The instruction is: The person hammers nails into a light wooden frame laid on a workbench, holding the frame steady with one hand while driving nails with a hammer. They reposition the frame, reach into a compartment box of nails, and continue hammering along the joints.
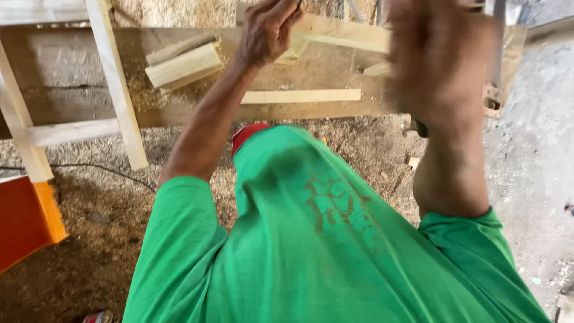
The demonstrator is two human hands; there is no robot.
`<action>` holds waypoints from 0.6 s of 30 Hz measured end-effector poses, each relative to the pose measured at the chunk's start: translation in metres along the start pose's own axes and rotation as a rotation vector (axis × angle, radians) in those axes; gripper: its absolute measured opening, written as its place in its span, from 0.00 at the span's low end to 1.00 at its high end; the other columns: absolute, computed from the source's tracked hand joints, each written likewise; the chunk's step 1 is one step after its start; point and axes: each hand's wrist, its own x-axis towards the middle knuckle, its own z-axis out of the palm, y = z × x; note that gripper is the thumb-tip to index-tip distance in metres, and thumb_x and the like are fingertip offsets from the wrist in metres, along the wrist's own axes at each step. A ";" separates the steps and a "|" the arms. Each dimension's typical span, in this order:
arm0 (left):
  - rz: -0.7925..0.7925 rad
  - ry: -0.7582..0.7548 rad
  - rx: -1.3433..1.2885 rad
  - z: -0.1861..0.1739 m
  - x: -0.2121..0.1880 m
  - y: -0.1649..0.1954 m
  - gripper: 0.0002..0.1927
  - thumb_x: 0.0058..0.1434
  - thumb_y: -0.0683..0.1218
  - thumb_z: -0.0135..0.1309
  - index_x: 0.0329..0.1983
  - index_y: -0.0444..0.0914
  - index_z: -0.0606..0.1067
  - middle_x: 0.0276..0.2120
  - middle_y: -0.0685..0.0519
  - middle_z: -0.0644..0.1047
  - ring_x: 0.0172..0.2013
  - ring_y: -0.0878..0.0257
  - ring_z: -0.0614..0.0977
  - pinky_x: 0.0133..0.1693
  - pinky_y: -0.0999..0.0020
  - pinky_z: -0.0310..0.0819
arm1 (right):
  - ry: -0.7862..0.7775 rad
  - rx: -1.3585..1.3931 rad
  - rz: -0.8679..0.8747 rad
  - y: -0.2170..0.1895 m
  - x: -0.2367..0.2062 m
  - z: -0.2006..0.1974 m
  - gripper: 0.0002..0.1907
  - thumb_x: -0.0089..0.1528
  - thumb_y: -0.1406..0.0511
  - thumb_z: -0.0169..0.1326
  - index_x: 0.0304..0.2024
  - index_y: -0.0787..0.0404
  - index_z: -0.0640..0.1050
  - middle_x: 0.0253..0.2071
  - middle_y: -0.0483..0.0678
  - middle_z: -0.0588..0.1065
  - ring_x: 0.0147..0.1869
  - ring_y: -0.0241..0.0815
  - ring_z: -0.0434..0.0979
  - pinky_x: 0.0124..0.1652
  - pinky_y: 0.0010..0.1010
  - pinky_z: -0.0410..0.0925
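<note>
My left hand [266, 30] is raised over the wooden workbench [72, 72], its fingers curled shut and pinched together at the frame's top edge. What they pinch is cut off. My right hand [436, 60] is a motion blur at the upper right, closed around a handle whose dark butt end [419, 127] pokes out below it. A long pale plank [344, 34] lies on the bench between the two hands. My green shirt [323, 239] fills the lower half of the view.
Two stacked wood blocks [182, 63] and a thin strip [299, 96] lie on the sawdust-covered bench. A pale wooden frame [116, 90] leans at the left, beside an orange panel [27, 221]. A black cable [89, 169] crosses the sawdust floor.
</note>
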 end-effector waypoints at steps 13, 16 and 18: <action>0.013 -0.050 0.044 -0.005 0.002 -0.003 0.07 0.72 0.40 0.60 0.40 0.36 0.73 0.33 0.48 0.79 0.32 0.51 0.82 0.33 0.57 0.76 | -0.090 -0.134 0.145 -0.016 0.012 0.026 0.22 0.84 0.55 0.47 0.40 0.64 0.75 0.23 0.46 0.69 0.22 0.42 0.72 0.22 0.35 0.60; 0.048 -0.009 0.006 -0.001 0.002 -0.002 0.06 0.72 0.40 0.60 0.41 0.35 0.74 0.33 0.48 0.79 0.31 0.52 0.82 0.32 0.58 0.76 | 0.157 0.121 -0.067 -0.009 0.000 0.008 0.22 0.81 0.56 0.35 0.62 0.64 0.74 0.22 0.44 0.67 0.23 0.35 0.72 0.19 0.24 0.63; 0.040 -0.014 0.001 0.000 -0.001 -0.001 0.05 0.72 0.40 0.59 0.44 0.35 0.74 0.33 0.48 0.79 0.31 0.54 0.82 0.32 0.59 0.77 | 0.241 0.355 -0.036 -0.007 -0.003 0.018 0.21 0.82 0.54 0.39 0.56 0.64 0.74 0.22 0.46 0.68 0.22 0.36 0.74 0.22 0.27 0.65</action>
